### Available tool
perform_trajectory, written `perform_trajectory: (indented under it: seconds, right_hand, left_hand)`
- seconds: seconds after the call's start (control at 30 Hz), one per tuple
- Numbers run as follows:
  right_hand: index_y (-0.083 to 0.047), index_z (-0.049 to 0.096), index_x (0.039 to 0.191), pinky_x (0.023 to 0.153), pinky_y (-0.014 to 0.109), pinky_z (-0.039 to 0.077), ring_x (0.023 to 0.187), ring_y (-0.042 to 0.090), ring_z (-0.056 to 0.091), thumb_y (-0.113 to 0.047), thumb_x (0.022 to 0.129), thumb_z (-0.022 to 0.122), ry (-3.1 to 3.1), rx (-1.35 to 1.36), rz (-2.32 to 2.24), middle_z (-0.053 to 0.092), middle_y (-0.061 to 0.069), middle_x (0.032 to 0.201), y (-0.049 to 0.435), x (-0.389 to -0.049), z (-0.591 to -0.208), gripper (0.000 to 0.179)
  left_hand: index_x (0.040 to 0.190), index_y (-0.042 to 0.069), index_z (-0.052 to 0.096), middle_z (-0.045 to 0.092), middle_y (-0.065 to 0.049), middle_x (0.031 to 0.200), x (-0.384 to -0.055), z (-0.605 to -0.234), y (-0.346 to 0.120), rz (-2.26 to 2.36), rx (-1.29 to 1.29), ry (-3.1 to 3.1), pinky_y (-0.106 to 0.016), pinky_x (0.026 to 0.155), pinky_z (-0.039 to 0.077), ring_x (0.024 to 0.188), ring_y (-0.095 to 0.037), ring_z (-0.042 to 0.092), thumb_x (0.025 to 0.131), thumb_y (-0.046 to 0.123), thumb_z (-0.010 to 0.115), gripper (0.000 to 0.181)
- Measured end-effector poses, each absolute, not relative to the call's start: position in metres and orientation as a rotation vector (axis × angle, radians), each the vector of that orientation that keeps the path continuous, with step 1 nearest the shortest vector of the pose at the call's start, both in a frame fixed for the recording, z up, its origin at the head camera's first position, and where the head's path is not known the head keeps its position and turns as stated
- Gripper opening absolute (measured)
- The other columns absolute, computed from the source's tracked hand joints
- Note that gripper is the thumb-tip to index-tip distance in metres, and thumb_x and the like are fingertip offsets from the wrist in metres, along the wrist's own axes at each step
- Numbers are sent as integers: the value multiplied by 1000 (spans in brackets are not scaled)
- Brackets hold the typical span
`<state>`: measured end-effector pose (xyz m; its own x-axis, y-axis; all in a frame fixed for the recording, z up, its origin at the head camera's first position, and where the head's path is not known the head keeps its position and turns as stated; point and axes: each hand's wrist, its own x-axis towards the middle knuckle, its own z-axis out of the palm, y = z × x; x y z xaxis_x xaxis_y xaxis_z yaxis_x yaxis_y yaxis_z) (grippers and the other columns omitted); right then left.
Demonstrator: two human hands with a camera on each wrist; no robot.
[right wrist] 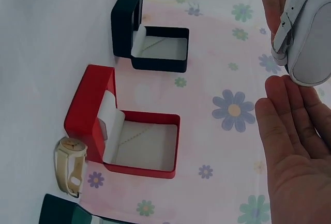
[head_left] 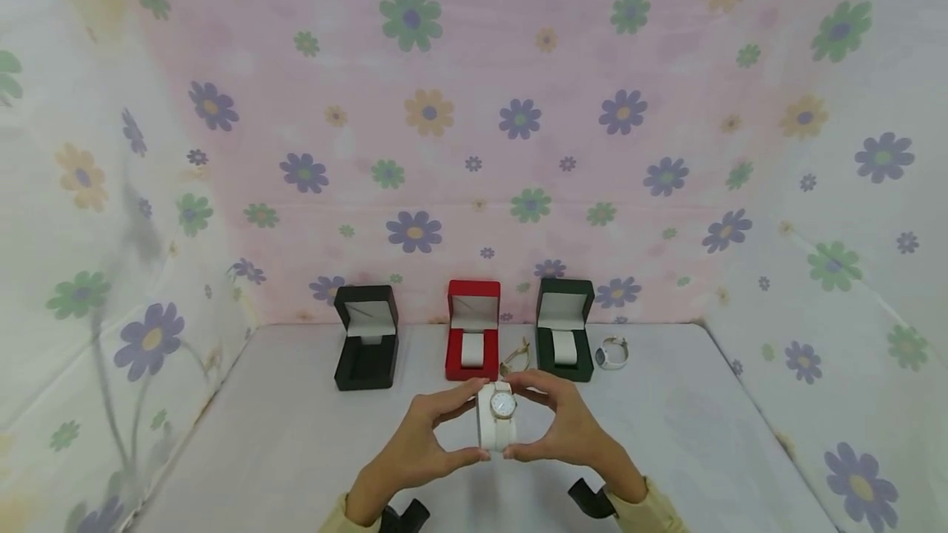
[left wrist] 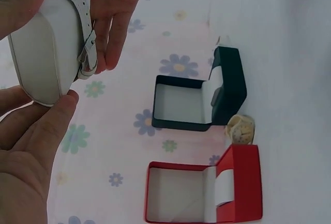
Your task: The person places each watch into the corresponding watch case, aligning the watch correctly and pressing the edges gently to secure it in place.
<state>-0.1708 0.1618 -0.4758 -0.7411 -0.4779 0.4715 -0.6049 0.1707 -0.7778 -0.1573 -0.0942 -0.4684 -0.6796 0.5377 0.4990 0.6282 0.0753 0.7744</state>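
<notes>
Holding cushion [left wrist: 37, 47] by its ends above desk [head_left: 281, 451], nearer than red box [head_left: 471, 373], watch [head_left: 503, 406] wrapped round it. My left fingers [head_left: 459, 393] and right fingers [head_left: 539, 382] both pinch. Best I keep thumbs [head_left: 469, 457] off the dial [head_left: 504, 404], pressure light, strap [left wrist: 84, 6] lying square.

Your left sleeve [head_left: 345, 515] and your right sleeve [head_left: 652, 510] are pale yellow and end near your wrists, where one short, chunky black piece [head_left: 411, 514] sticks out below your bare left hand [head_left: 416, 441] and another black piece [head_left: 588, 499] below your bare right hand [head_left: 574, 428].
</notes>
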Motion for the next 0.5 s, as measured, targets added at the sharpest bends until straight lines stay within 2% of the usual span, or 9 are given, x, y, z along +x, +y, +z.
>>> perform_trajectory:
  seconds: [0.17, 0.37, 0.5]
  right_hand:
    - [-18, 61, 136, 102, 40, 55, 122, 16, 63, -24, 73, 94, -2326, 1088, 1604, 66, 0, 131, 160, -169, -475, 72]
    - [-13, 59, 139, 103, 36, 54, 122, 18, 64, -19, 75, 92, -2314, 1160, 1587, 66, 5, 130, 159, -166, -471, 72]
    - [-13, 59, 140, 104, 34, 52, 123, 16, 63, -16, 74, 92, -2326, 1133, 1617, 65, 4, 131, 159, -163, -471, 73]
  left_hand:
    - [149, 8, 51, 56, -14, 148, -157, -468, -94, -1694, -1231, -2237, -30, 100, 53, 134, -28, 57, 82, 17, 87, 76]
    - [150, 5, 49, 52, -20, 150, -154, -467, -94, -1722, -1259, -2246, -30, 101, 52, 135, -29, 56, 82, 16, 86, 77]
    - [151, 5, 47, 52, -16, 151, -154, -468, -95, -1719, -1281, -2221, -31, 102, 52, 136, -26, 55, 84, 17, 85, 77]
